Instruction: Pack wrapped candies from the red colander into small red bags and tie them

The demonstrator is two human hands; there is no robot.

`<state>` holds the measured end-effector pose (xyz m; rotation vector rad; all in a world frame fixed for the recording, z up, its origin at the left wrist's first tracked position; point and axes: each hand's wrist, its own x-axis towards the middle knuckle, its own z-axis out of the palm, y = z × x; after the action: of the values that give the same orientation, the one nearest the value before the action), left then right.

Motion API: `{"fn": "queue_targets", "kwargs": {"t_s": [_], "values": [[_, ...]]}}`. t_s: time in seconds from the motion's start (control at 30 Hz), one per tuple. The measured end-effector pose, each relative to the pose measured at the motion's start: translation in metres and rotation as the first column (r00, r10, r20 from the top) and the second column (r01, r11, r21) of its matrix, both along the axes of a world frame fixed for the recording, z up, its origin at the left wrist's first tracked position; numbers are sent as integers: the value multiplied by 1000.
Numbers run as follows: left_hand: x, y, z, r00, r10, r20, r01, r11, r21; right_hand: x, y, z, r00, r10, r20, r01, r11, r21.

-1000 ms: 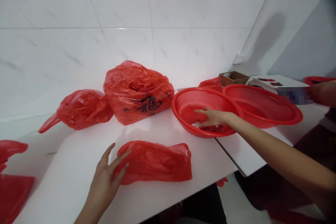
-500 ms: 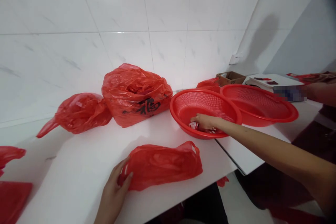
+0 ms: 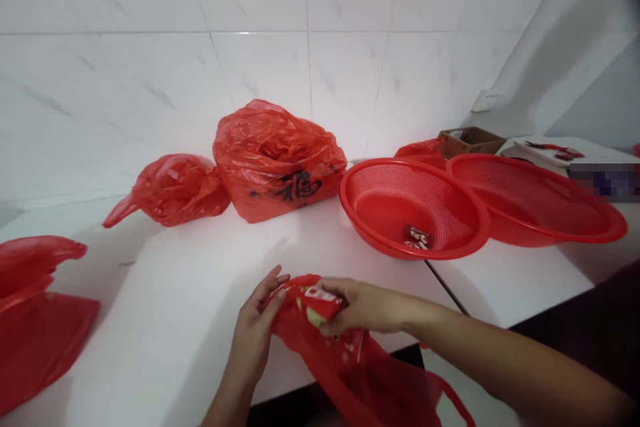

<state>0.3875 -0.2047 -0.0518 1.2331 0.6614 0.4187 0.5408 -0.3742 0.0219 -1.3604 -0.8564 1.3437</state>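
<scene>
My left hand (image 3: 260, 313) grips the edge of a thin red plastic bag (image 3: 345, 360), thumb against fingers, near the front of the table. In my right hand (image 3: 355, 307) is a small red snack packet (image 3: 321, 302) with white and yellow-green print, held at the bag's mouth. The bag's lower part hangs over the table's front edge. Beyond, a red plastic basket (image 3: 370, 187) with mesh sides holds a few small dark red packets (image 3: 419, 236) at its bottom.
A full red bag (image 3: 240, 180) with black lettering and a smaller red bag (image 3: 175, 197) stand by the tiled wall. Another red basket (image 3: 530, 193) is at right, near a cardboard box (image 3: 470, 140) and a white scale-like device (image 3: 545, 150). Red bags (image 3: 45, 333) lie at far left.
My right hand has left the basket and come to the bag with a packet. My left hand has lifted the bag's edge; the bag now hangs toward me. The view has shifted left.
</scene>
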Motion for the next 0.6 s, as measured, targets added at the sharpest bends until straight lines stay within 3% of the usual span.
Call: {"fn": "queue_targets", "kwargs": {"t_s": [0.07, 0.13, 0.17, 0.23, 0.3, 0.37, 0.43, 0.5, 0.53, 0.6], "values": [[3, -1, -2, 1000, 13, 0, -13, 1000, -15, -14, 5, -26, 996, 38, 81, -36, 999, -28], [2, -1, -2, 1000, -5, -23, 5, 1000, -14, -13, 8, -48, 934, -26, 357, 23, 1000, 13], [1, -1, -1, 999, -21, -32, 21, 1000, -18, -10, 9, -55, 848, -82, 524, 70, 997, 44], [0, -1, 3, 999, -37, -30, 36, 999, -35, -2, 11, -63, 589, -147, 795, 150, 986, 72], [0, -2, 7, 999, -32, -14, 31, 999, -25, 4, 15, -63, 339, -83, 937, 197, 980, 16], [0, -1, 9, 999, -10, -30, 13, 995, 103, 7, 20, -59, 183, 19, 983, 222, 973, -61], [1, 3, 7, 996, 31, -81, 0, 934, 357, 11, 23, -52, 178, 55, 982, 195, 977, -90], [0, 8, 4, 987, 88, -134, 2, 827, 562, 15, 22, -43, 298, 37, 954, 128, 989, -78], [-1, 11, 2, 983, 107, -150, 6, 795, 606, 18, 20, -38, 362, 26, 932, 99, 993, -66], [-3, 14, 0, 980, 92, -177, 25, 824, 567, 23, 14, -28, 431, 33, 902, 67, 995, -68]]}}
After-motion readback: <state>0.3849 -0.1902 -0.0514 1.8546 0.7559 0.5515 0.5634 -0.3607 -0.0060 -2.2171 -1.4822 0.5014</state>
